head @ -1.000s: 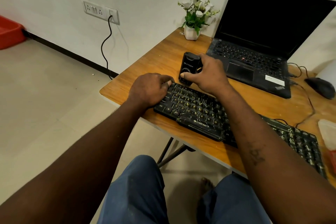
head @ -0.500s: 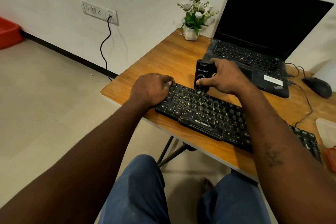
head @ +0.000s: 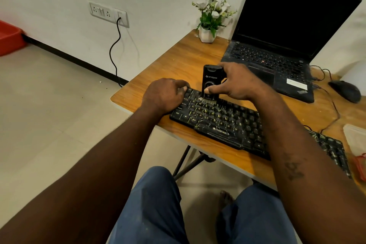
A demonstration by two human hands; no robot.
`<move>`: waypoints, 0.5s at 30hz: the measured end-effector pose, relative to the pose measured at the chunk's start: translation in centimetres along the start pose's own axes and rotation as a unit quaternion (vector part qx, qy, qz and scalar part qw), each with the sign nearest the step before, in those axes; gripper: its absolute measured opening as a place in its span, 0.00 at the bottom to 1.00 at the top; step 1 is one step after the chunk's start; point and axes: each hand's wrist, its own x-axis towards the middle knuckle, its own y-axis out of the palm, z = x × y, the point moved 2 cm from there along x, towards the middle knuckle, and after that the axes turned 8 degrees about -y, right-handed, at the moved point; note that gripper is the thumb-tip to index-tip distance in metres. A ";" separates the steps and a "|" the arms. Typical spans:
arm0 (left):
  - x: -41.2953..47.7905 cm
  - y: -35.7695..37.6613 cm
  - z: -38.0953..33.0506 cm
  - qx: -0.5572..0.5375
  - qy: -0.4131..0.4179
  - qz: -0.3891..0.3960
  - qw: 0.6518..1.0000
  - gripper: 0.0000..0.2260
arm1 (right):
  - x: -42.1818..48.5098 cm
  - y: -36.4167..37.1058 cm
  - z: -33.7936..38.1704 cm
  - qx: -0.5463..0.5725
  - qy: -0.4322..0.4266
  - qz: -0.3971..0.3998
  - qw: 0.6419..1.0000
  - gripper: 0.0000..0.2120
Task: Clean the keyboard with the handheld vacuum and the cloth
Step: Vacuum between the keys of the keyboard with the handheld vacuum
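A black keyboard (head: 221, 123) with yellow-lit key legends lies along the front of the wooden table (head: 174, 65). My right hand (head: 237, 83) grips a small black handheld vacuum (head: 210, 81) upright, its brush end touching the keys near the keyboard's upper left. My left hand (head: 164, 95) holds the keyboard's left end, fingers curled over its far corner. A pale cloth (head: 356, 138) lies at the table's right edge, partly cut off by the frame.
An open black laptop (head: 281, 49) stands behind the keyboard, with a black mouse (head: 345, 91) and cables to its right. A white pot of flowers (head: 210, 24) sits at the table's back corner. A cable hangs from the wall socket (head: 116, 16). My knees are under the table's front edge.
My right hand moved the vacuum right along the top rows, then back left, and it now stands upright on the keys. My left hand has stayed on the keyboard's left end.
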 end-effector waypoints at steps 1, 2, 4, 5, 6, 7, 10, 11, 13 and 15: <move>0.0 0.0 0.0 0.000 -0.001 -0.002 1.000 0.17 | -0.2 -0.2 0.0 -0.009 0.002 0.002 1.000 0.32; 0.0 0.1 -0.1 0.000 -0.002 -0.006 1.000 0.18 | -0.4 -0.2 0.1 -0.014 0.002 -0.003 1.000 0.32; -0.1 0.1 -0.1 -0.006 -0.005 -0.009 1.000 0.18 | -0.8 0.4 0.3 -0.017 0.000 -0.024 1.000 0.32; -0.2 0.1 -0.1 -0.013 -0.007 -0.009 1.000 0.18 | -1.0 0.8 0.3 -0.016 -0.001 -0.039 0.999 0.32; -0.2 0.0 -0.1 -0.020 -0.010 -0.010 1.000 0.17 | -1.3 1.1 0.4 -0.015 -0.003 -0.056 0.998 0.31; -0.3 0.0 -0.1 -0.027 -0.011 -0.011 1.000 0.17 | -1.6 1.4 0.4 -0.015 -0.003 -0.070 0.997 0.31; -0.6 -0.2 -0.2 -0.041 -0.012 -0.012 0.999 0.15 | -2.5 2.0 0.4 -0.025 -0.008 -0.102 0.994 0.31; -0.7 -0.2 -0.2 -0.049 -0.011 -0.013 0.999 0.14 | -2.7 2.2 0.4 -0.031 -0.010 -0.111 0.993 0.32; -1.1 -0.3 -0.2 -0.076 -0.015 -0.016 0.997 0.14 | -3.0 2.3 0.4 -0.040 -0.009 -0.116 0.992 0.33; -1.6 -0.4 -0.1 -0.108 -0.029 -0.017 0.994 0.14 | -3.1 2.3 0.6 -0.047 -0.006 -0.110 0.993 0.34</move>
